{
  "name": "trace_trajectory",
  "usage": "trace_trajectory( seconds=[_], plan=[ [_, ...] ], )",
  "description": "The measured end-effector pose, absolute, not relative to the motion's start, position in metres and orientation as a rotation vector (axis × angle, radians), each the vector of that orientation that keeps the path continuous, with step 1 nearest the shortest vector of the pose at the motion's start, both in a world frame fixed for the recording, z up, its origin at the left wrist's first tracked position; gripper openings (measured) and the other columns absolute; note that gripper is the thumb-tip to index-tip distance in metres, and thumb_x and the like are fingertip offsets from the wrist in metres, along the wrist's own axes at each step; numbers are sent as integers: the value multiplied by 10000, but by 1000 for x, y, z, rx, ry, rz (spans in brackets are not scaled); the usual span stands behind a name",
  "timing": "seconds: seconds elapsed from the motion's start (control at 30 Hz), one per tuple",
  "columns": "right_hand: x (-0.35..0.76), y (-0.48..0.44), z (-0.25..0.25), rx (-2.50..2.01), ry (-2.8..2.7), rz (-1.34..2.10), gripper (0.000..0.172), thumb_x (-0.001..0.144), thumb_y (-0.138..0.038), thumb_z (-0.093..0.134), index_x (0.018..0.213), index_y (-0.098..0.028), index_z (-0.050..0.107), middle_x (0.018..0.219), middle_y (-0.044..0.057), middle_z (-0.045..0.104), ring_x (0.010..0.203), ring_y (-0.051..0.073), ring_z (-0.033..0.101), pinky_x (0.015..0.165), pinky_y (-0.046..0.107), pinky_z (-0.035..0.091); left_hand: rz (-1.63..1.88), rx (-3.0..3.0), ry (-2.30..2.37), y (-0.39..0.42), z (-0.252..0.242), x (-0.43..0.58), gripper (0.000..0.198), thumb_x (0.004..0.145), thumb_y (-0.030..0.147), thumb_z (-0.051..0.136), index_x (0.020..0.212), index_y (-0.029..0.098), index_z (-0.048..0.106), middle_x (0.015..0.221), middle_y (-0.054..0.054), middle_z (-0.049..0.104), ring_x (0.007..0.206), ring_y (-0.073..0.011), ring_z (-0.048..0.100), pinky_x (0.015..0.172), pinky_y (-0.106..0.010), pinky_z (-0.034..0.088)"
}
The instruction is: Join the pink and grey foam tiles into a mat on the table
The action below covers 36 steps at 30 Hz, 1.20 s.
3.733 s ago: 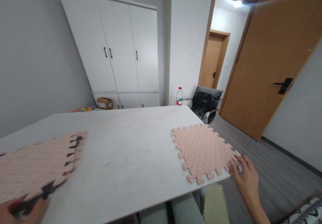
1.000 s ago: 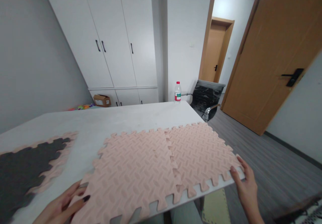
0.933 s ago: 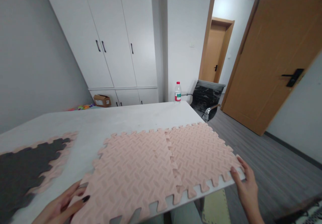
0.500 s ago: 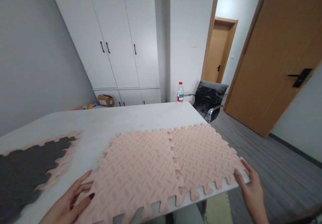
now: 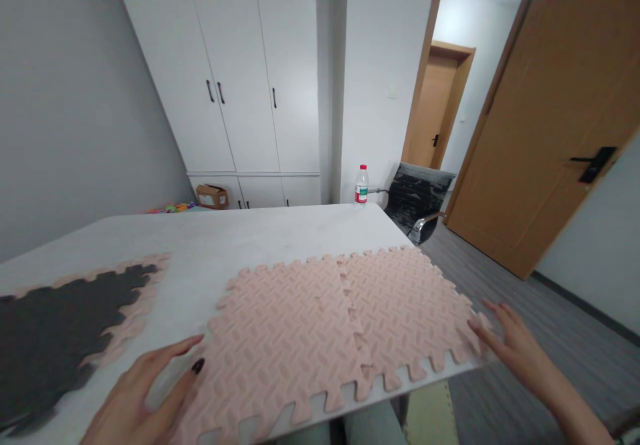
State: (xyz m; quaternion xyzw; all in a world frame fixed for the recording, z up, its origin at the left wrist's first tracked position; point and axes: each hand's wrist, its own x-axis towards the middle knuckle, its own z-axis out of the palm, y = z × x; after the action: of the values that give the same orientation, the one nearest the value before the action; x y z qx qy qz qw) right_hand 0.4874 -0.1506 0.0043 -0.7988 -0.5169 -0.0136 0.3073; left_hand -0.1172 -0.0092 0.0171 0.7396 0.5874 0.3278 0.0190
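Note:
Two pink foam puzzle mats, the left mat and the right mat, lie joined along a toothed seam on the white table. My left hand is at the left mat's near left edge, fingers stretched and apart, the thumb over the edge. Beyond the right mat's right corner is my right hand, fingers spread, with the thumb close to the corner; whether it touches cannot be made out. A dark grey foam mat lies at the left on top of another pink mat, whose toothed border shows.
A bottle with a red cap stands at the table's far right corner. Behind it is a black chair. A cardboard box sits before the white cabinet. Below the near edge is a pale yellow mat.
My right hand has loosened from the right mat's corner and moved slightly outward, fingers now straighter. My left hand's fingers have straightened at the left edge. The view has shifted slightly.

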Motion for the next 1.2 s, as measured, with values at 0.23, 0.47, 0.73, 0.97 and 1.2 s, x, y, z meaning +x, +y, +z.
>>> trace_trajectory(
  seconds=[0.23,0.47,0.73,0.97,1.2],
  plan=[
    [352,-27,111,-1658,-2057,40,523,903,-483,349,1339,-199,405,1451,117,324,1336,202,289,1094,414,263,794,2433,1325,-57,40,48,409,853,319,449,1255,271,507,1355,-56,497,1266,-233,427,1067,-443,354],
    [268,87,61,-1762,-2505,101,577,932,-396,275,1404,-65,297,1469,156,275,1359,216,230,1086,409,235,561,2449,1231,-76,28,116,516,896,380,371,1400,278,333,1507,-42,234,1388,-282,177,1125,-583,144],
    [263,91,11,-1820,-2460,61,723,918,-560,89,1448,-79,190,1499,134,189,1386,236,126,1112,458,114,491,2389,1192,-71,28,110,601,835,337,446,1411,223,319,1501,-105,228,1395,-303,125,1125,-611,83],
    [261,95,9,-1807,-2473,60,714,921,-563,104,1454,-93,172,1501,131,178,1386,242,127,1109,474,133,452,2338,1152,-68,28,113,626,830,356,463,1410,166,324,1494,-162,191,1389,-332,96,1119,-635,74],
    [255,87,-2,-1786,-2415,-165,665,945,-447,114,1383,9,319,1444,186,313,1362,241,218,1098,406,225,414,2267,1142,-65,25,115,644,873,482,368,1420,149,299,1496,-183,142,1389,-330,42,1124,-641,56]
  ],
)
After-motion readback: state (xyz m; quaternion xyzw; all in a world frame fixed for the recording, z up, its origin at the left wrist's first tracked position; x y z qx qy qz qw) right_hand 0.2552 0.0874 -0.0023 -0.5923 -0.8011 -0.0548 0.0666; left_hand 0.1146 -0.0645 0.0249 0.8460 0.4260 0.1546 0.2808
